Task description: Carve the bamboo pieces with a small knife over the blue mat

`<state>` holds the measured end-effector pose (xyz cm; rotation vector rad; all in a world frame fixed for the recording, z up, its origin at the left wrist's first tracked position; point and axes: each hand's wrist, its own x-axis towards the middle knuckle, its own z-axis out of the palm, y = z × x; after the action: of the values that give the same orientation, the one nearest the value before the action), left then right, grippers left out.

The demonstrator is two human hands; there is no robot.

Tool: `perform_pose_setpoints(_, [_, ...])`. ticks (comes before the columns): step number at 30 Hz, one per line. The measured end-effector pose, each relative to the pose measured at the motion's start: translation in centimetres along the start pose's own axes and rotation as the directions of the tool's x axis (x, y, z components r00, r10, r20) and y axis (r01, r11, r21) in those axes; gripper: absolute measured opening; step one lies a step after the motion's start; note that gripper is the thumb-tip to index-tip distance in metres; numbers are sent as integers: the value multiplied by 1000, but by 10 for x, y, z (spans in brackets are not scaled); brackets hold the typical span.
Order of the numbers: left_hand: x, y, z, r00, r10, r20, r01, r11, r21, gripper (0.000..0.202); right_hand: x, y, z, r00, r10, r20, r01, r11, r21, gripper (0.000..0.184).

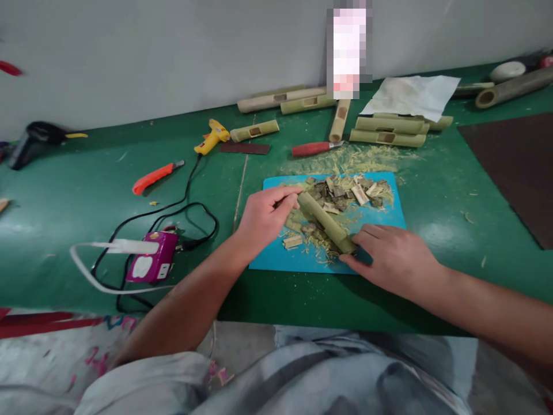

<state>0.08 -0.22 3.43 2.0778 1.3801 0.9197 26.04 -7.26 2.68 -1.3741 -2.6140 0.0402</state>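
Note:
A green bamboo tube (326,220) lies slantwise over a blue mat (268,256), between my two hands. My left hand (270,210) pinches its upper left end with thumb and fingers. At the lower right end, my right hand (389,256) grips the tube, its thumb below and its fingers curled on top. Under and around the tube are bamboo shavings and chips (337,190), thickest along the mat's far side. A pale bamboo chip (293,241) rests near the left hand. Just beyond the mat lies a red-handled knife (315,148).
Cut bamboo tubes (386,138) lie along the back, some beneath a white paper sheet (412,97). Leftward are a yellow glue gun (211,137), an orange cutter (155,177) and a purple power adapter (153,256) with trailing cords. A dark board (514,167) lies at right.

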Motion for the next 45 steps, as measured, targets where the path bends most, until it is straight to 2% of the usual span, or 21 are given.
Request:
perform_pose_setpoints(3, [-2, 6, -1, 989, -129, 77, 140, 975, -174, 30, 0, 0, 0, 1000, -8, -4, 8, 1000, -3, 30])
perform_pose_setpoints(7, [-1, 2, 3, 976, -159, 149, 191, 954, -230, 31, 1, 0, -1, 1000, -9, -16, 9, 1000, 0, 28])
perform_pose_setpoints(13, [0, 0, 4, 953, -231, 196, 289, 887, -360, 29, 3, -1, -2, 1000, -10, -22, 10, 1000, -9, 28])
perform_pose_setpoints(15, [-1, 0, 6, 968, -200, 150, 237, 926, -294, 27, 4, 0, -2, 1000, -8, -24, 8, 1000, -8, 28])
perform_pose_setpoints(18, [-3, -4, 10, 1000, 15, 21, -14, 999, -46, 24, 3, 0, -1, 999, -9, -32, 9, 1000, 4, 28])
perform_pose_setpoints(20, [-3, -8, 14, 985, 170, -3, -168, 978, 120, 24, 3, 0, 0, 999, -7, -33, 8, 1000, 16, 28])
perform_pose_setpoints(22, [-2, -13, 17, 970, 243, 12, -239, 942, 235, 25, 3, 0, 1, 999, -7, -36, 8, 1000, 21, 29])
perform_pose_setpoints(25, [1, -21, 18, 967, 251, 39, -248, 902, 353, 24, 2, 0, 2, 999, -6, -42, 7, 1000, 23, 30])
perform_pose_setpoints(29, [4, -27, 17, 975, 212, 60, -219, 899, 380, 24, 3, -1, 0, 1000, 0, -22, 1, 1000, 30, 29])
perform_pose_setpoints(31, [3, -24, 17, 976, 214, 50, -217, 904, 368, 22, 3, -1, -1, 1000, 3, -11, -3, 1000, 29, 28])
perform_pose_setpoints(33, [-3, -14, 21, 963, 261, 74, -270, 901, 339, 22, 2, -2, 0, 1000, 7, -11, -7, 1000, 23, 28])
perform_pose_setpoints(35, [-12, 0, 25, 921, 347, 179, -387, 873, 296, 25, 2, -1, 1, 1000, 3, -18, -3, 1000, 16, 28])
perform_pose_setpoints(37, [-21, 11, 29, 850, 426, 311, -508, 819, 267, 30, 2, -1, 2, 1000, -8, -27, 8, 1000, 13, 27])
perform_pose_setpoints(38, [-22, 12, 29, 825, 444, 348, -543, 793, 276, 32, 2, -1, 2, 999, -13, -30, 13, 1000, 11, 26])
perform_pose_setpoints(39, [-22, 12, 29, 820, 452, 351, -555, 775, 301, 33, 2, -1, 2, 999, -15, -30, 15, 1000, 9, 26])
perform_pose_setpoints(40, [-20, 8, 27, 833, 449, 322, -545, 767, 338, 33, 2, -1, 2, 999, -12, -30, 12, 1000, 6, 27])
perform_pose_setpoints(43, [-10, -5, 23, 912, 387, 134, -405, 799, 446, 31, 3, -2, 1, 1000, 5, -19, -5, 1000, -4, 29])
perform_pose_setpoints(45, [-9, -7, 25, 917, 376, 132, -394, 804, 445, 31, 3, -3, 1, 1000, 12, -10, -12, 1000, -9, 28])
